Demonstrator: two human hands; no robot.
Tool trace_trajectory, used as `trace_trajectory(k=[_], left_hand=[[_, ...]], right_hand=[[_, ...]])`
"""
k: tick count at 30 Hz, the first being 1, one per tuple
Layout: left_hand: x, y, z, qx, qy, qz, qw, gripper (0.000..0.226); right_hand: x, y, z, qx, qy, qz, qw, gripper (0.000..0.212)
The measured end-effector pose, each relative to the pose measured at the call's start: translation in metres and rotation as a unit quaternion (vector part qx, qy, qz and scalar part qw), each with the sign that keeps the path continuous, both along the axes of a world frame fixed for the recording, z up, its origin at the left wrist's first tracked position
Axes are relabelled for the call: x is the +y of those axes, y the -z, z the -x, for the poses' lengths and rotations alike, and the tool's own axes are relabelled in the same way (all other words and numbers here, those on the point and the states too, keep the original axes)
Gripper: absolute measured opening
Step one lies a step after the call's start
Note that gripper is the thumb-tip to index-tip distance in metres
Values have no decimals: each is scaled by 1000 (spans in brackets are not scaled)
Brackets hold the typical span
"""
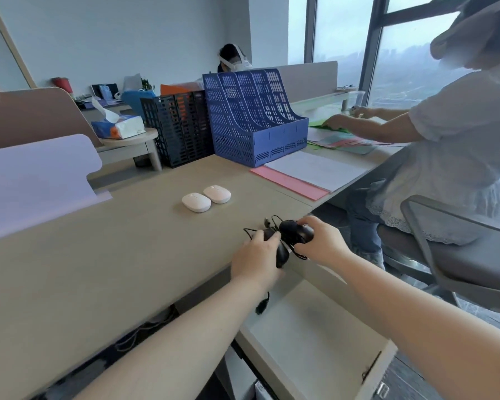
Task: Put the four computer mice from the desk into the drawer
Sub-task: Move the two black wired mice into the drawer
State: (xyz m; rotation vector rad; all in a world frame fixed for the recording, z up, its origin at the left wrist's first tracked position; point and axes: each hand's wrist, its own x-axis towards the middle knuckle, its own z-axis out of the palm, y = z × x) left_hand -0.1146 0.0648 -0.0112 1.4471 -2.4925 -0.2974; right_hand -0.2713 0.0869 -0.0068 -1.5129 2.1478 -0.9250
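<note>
Head view: the left hand grips one black wired mouse, the right hand another, at the table edge above the open drawer. Gather the dangling cables first. Two white mice wait behind.

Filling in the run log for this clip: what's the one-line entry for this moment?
left hand: holds black mouse | right hand: holds second black mouse | white mice: on desk | drawer: open, no mice inside
</note>
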Motion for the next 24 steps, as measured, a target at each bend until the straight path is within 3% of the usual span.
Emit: trace_trajectory(k=[6, 11, 24], left_hand=[[39, 24, 31, -18, 6, -47, 999, 69], [43, 65, 43, -41, -33, -91, 994, 54], [-3, 141, 36, -144, -52, -117, 981, 36]], right_hand=[[44, 26, 25, -42, 33, -23, 998, 48], [45, 62, 25, -63, 29, -82, 994, 52], [-8, 134, 14, 3, -56, -185, 981, 52]])
